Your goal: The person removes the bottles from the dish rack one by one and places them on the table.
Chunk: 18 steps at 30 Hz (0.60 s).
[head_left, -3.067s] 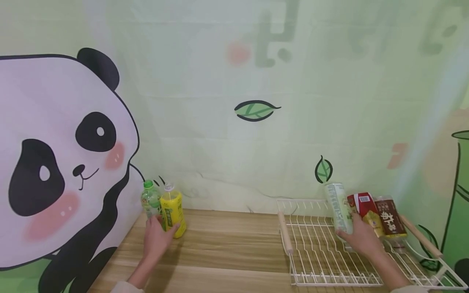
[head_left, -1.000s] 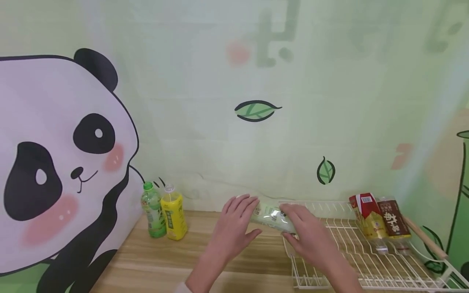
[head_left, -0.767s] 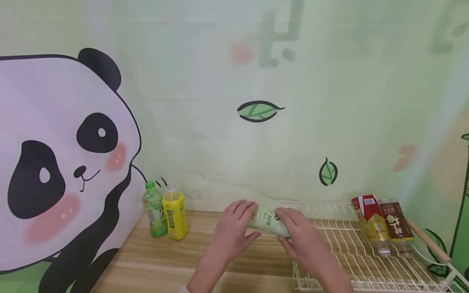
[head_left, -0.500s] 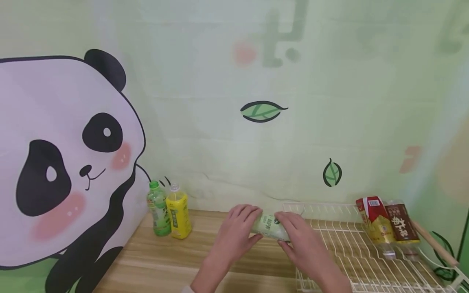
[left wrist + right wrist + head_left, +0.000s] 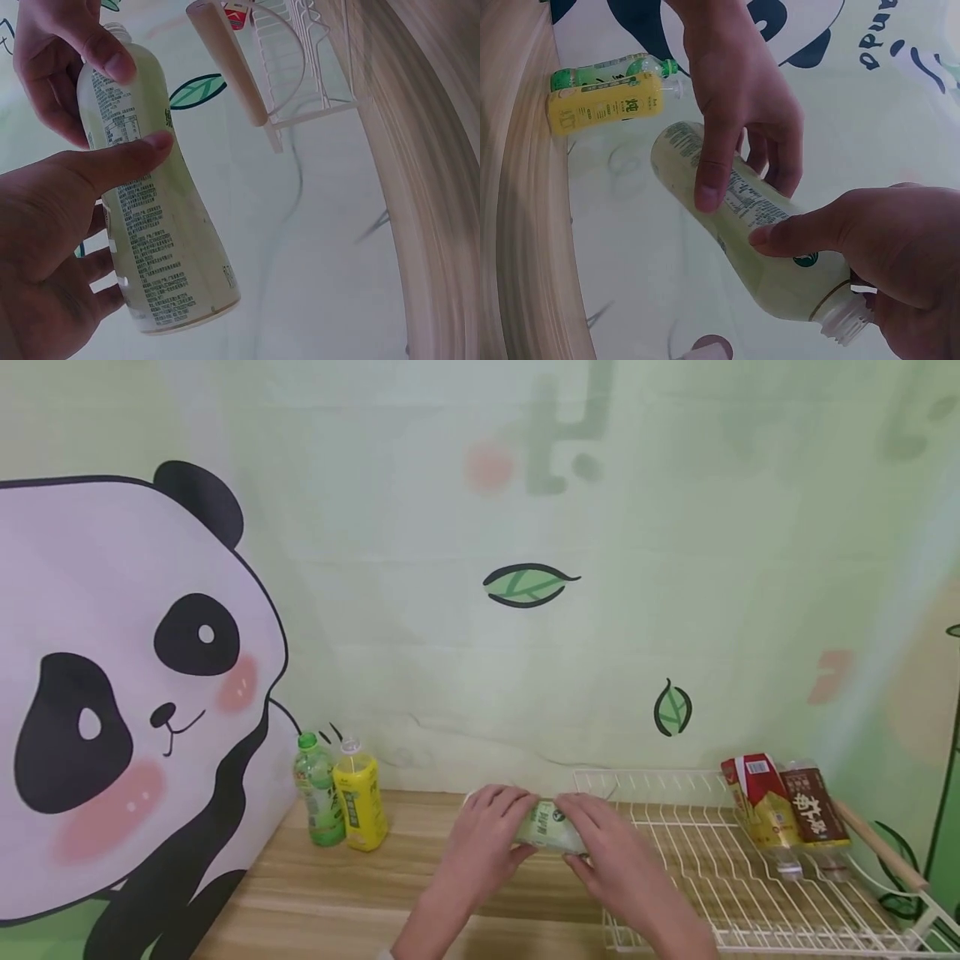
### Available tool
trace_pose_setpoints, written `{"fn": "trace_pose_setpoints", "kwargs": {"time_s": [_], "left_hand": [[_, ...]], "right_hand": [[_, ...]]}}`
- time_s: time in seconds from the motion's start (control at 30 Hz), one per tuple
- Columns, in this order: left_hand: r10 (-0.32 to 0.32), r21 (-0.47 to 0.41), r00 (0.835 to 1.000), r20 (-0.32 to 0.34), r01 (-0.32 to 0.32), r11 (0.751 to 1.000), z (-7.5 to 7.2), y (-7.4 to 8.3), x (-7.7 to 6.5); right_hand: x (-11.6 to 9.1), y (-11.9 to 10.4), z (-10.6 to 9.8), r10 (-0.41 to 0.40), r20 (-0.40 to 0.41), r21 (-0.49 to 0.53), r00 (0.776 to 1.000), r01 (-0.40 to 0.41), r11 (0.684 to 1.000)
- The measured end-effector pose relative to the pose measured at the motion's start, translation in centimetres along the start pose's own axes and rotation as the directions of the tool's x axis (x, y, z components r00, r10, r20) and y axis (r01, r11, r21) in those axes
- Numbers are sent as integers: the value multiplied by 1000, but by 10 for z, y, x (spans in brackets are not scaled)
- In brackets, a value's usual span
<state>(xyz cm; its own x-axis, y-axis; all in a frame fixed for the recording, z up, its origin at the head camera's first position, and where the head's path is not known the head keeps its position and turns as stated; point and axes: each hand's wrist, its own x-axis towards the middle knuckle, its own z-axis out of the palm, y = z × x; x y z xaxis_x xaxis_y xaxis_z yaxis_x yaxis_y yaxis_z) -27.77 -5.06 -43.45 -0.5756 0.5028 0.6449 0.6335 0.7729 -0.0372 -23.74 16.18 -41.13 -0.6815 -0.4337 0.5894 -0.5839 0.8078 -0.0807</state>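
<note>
A pale green plastic bottle (image 5: 551, 827) lies sideways between both hands, held above the wooden table. My left hand (image 5: 487, 835) grips its base half, thumb across the printed label, as the left wrist view shows the bottle body (image 5: 161, 225). My right hand (image 5: 611, 852) grips the shoulder end, its thumb pressing the bottle (image 5: 757, 217) in the right wrist view. There the threaded neck (image 5: 846, 319) shows bare, without a cap. In the head view the hands cover both bottle ends.
A green-capped bottle (image 5: 318, 797) and a yellow bottle (image 5: 362, 802) stand at the table's back left. On the right sits a white wire rack (image 5: 697, 860) with wooden handles, holding a red-gold bottle (image 5: 765, 806) and a brown-labelled bottle (image 5: 816, 806). A printed panda backdrop rises behind.
Earlier my left hand was at the two standing bottles and my right held the pale bottle at the rack. Both hands came together around it; lately it has turned slightly and the hands drew closer.
</note>
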Motion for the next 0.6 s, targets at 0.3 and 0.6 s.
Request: {"fn": "trace_pose_setpoints", "kwargs": {"time_s": [0.3,0.6], "left_hand": [[-37,0,997,62,37,999,-2,0,1],[-35,-19,995,90,37,999,-6,-1,2]], "right_hand": [[-1,-1,5,-24,-8,-53,1000,24,998],[0,0,7,3,26,-29,1000,-2,1000]]}}
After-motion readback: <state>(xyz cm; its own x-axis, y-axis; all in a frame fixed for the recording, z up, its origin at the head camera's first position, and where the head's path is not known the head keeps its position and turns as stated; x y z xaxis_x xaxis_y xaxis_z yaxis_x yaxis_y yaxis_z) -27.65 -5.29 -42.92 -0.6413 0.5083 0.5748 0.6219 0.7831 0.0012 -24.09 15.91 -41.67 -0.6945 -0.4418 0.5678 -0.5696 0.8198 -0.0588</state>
